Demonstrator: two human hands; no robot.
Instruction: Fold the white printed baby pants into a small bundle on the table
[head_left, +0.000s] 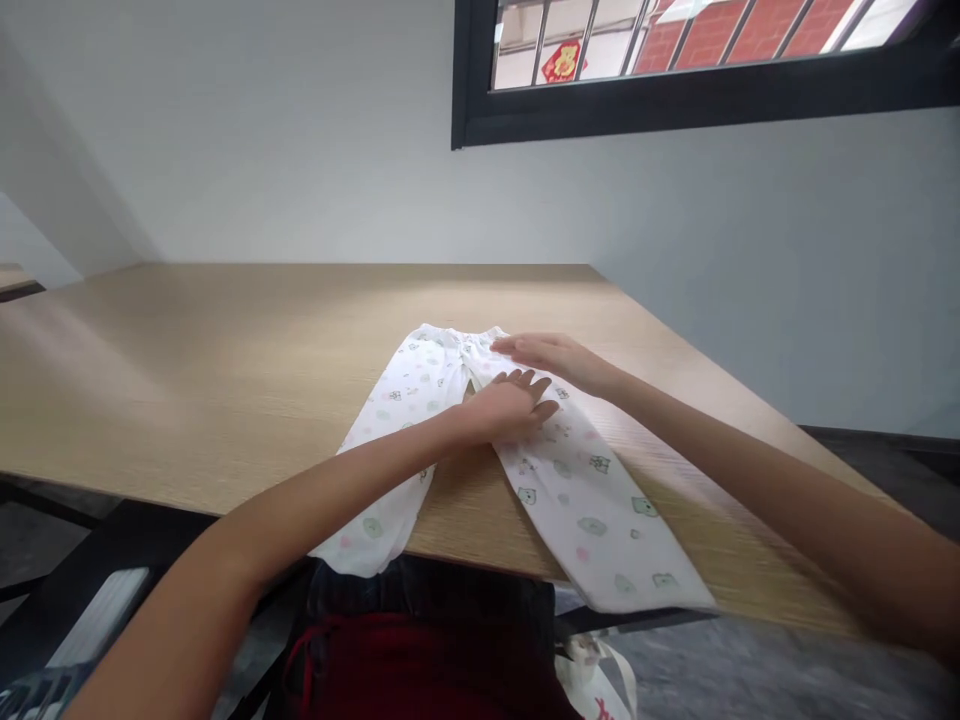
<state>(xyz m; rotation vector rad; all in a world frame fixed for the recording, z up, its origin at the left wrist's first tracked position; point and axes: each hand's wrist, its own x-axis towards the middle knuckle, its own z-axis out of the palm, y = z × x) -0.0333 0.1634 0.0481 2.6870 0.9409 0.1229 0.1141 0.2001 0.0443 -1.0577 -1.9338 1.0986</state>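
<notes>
A pair of white children's pants (592,520) with small green and pink animal prints lies spread on the wooden table. The gathered waistband points away from me, and both leg ends hang past the near edge. My left hand (510,405) rests at the upper part of the right-hand pant leg, fingers stretched and palm turned partly up. Just beyond it, my right hand (555,358) lies flat with straight fingers at the outer side of that leg, close below the waistband. Neither hand grips the cloth.
The wooden table (225,350) reaches back to a pale wall (300,130). A dark-framed window (637,110) with bars is at the upper right. Below the near edge are a white bag (600,690) and a dark shelf or seat (120,550) holding a pale object.
</notes>
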